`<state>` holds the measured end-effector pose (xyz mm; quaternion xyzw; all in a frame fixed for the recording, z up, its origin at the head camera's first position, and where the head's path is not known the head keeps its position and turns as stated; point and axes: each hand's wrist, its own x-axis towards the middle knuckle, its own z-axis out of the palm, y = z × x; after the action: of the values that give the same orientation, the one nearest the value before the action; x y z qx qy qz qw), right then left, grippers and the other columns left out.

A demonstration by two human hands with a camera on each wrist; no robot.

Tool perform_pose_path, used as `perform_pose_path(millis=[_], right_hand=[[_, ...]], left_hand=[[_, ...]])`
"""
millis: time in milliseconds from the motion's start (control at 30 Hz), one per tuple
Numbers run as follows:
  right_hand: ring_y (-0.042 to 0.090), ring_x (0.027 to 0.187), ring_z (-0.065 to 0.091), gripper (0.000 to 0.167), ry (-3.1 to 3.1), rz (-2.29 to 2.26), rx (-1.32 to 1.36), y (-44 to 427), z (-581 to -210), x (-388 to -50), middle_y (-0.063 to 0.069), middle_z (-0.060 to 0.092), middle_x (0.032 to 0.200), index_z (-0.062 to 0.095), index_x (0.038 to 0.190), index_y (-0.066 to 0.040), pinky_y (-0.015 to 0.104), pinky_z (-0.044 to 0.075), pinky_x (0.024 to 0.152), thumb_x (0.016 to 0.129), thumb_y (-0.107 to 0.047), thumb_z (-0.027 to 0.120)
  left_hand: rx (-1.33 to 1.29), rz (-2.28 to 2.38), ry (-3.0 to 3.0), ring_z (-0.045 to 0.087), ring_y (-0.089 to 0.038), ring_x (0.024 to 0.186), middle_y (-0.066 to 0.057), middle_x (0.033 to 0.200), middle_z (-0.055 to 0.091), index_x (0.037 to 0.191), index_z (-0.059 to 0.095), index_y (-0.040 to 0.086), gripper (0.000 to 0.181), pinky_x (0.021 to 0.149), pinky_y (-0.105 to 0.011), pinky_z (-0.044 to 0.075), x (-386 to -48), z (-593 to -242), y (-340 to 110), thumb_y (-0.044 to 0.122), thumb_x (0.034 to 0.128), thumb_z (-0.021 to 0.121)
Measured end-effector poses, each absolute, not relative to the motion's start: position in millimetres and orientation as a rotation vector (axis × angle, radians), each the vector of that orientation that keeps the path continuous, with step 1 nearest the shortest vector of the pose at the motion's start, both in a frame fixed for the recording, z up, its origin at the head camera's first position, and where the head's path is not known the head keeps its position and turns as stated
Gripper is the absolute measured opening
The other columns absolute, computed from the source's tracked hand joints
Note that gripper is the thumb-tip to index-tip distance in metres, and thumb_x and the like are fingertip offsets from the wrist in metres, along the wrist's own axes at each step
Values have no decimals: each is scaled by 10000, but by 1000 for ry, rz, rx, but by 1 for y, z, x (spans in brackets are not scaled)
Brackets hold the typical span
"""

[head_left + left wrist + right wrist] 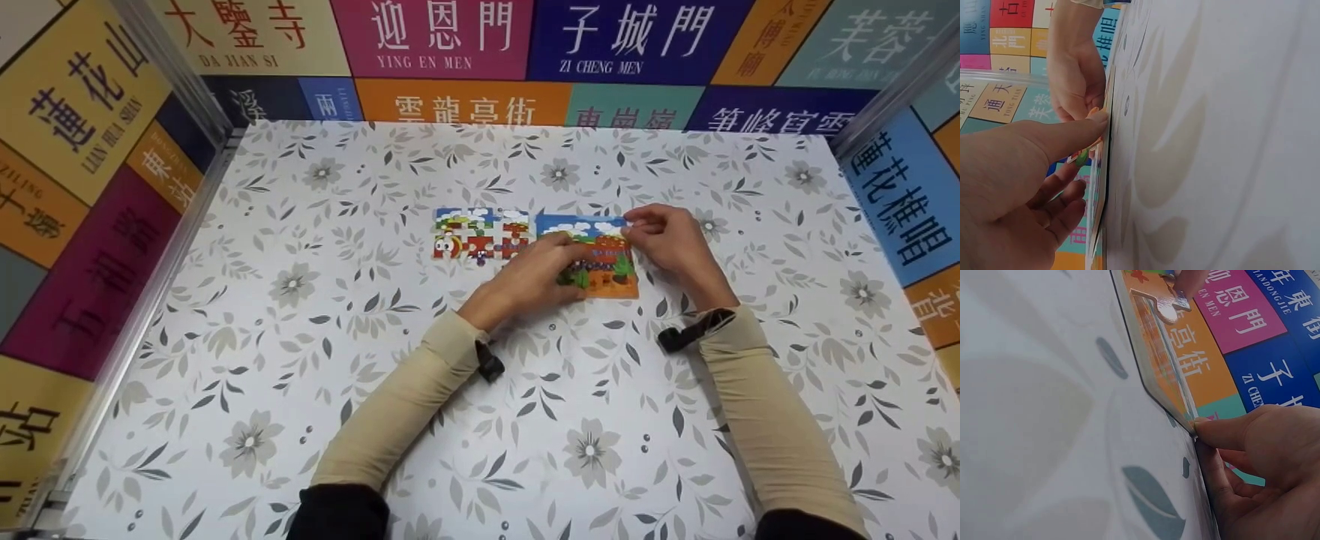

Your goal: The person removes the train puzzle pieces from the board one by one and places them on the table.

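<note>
A colourful jigsaw puzzle board [609,286] lies on the table, with a picture of sky, clouds, green plants and orange ground. My left hand [529,279] is over the board's left part. Its thumb and fingers pinch a jigsaw piece [1166,313], tilted up from the board in the right wrist view; the left hand mostly hides this piece in the head view. At the board's far right corner, my right hand [670,238] pinches the edge between thumb and finger. Left of the board lies a group of jigsaw pieces [480,246], some joined, with gaps between them.
The table [315,420] has a white cloth with grey flowers and leaves. Panels with coloured blocks and large characters [450,37] stand along its back and both sides. Dark straps [489,361] sit at both wrists.
</note>
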<state>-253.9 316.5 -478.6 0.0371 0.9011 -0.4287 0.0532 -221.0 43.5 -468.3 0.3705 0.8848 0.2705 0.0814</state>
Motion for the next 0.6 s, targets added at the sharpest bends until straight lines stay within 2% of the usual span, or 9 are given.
perform_pose_path(millis=[233, 367, 433, 600], right_hand=[[187, 1137, 666, 398, 2734, -1308, 120, 316, -477, -254, 142, 699, 1297, 713, 1391, -118, 214, 519, 906, 1043, -310, 738], [118, 1073, 668, 376, 2753, -1314, 103, 316, -479, -254, 129, 714, 1266, 726, 1372, -111, 199, 519, 891, 1042, -292, 740], [81, 1038, 665, 369, 2764, -1315, 93, 317, -480, -254, 124, 719, 1250, 731, 1362, -106, 191, 520, 882, 1040, -288, 742], [65, 1024, 660, 374, 2764, -1318, 89, 318, -482, -254, 108, 719, 1236, 730, 1357, -107, 195, 522, 878, 1036, -299, 747]], left_hand=[[1179, 910, 2569, 638, -176, 1257, -24, 1475, 673, 1516, 634, 184, 571, 1062, -320, 531, -224, -469, 45, 261, 982, 822], [1184, 872, 2593, 580, -204, 1405, -37, 1534, 634, 1519, 629, 180, 572, 1183, -329, 473, -223, -468, 46, 266, 986, 818], [1183, 848, 2607, 552, -211, 1437, -40, 1543, 616, 1521, 631, 194, 558, 1202, -340, 460, -223, -467, 45, 282, 998, 805], [1162, 812, 2649, 574, -179, 1297, -21, 1440, 599, 1495, 668, 229, 515, 1094, -344, 511, -221, -467, 43, 315, 1004, 797]])
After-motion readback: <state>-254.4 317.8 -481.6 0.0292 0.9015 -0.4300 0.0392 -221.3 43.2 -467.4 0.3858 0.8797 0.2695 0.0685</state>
